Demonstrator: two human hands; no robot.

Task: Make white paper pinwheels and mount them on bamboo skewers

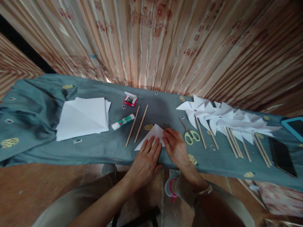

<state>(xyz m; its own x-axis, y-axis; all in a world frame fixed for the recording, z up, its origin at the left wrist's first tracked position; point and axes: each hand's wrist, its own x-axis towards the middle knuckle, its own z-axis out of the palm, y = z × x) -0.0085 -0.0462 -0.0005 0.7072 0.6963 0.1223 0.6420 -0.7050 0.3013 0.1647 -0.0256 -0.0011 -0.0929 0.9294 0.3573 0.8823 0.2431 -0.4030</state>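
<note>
A white sheet of paper (155, 131), folded into a triangle, lies on the cloth-covered table in front of me. My left hand (145, 159) is flat on it, fingers outstretched and pressing down. At the triangle's right edge, my right hand (176, 146) has its fingers bent and its fingertips on the paper, gripping that edge. Just right of this hand lie scissors (191, 135) with light green handles. Two wooden sticks (138, 126) rest left of the paper, beside a glue stick (123, 121).
A stack of white paper (82, 118) lies at left. Behind the glue stick is a small open red box (130, 99). Several white paper pinwheels (220, 116) on sticks overlap at right, near a dark phone (282, 156) and a blue-framed object (293, 126). A curtain (151, 47) hangs behind the table.
</note>
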